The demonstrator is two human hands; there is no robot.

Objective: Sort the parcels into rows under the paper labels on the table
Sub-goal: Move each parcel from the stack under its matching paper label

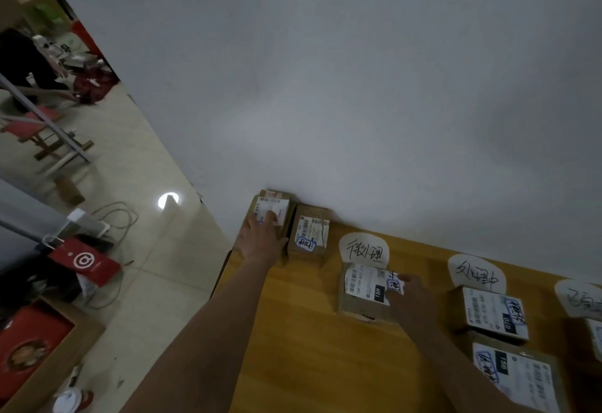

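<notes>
Two flat, straight-fingered grips hold nothing: left grip (260, 238) rests on the corner parcel (277, 200), right grip (408, 298) on the TSH-printed parcel (361, 285) under a handwritten label (363, 251).

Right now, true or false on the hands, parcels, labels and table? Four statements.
1. The left hand rests on the corner parcel by the wall. True.
2. The right hand hangs free of everything. False: it touches the parcel below the first paper label.
3. Another parcel lies just below the middle label. True.
4. The table is white plastic. False: the table is brown wood.
</notes>
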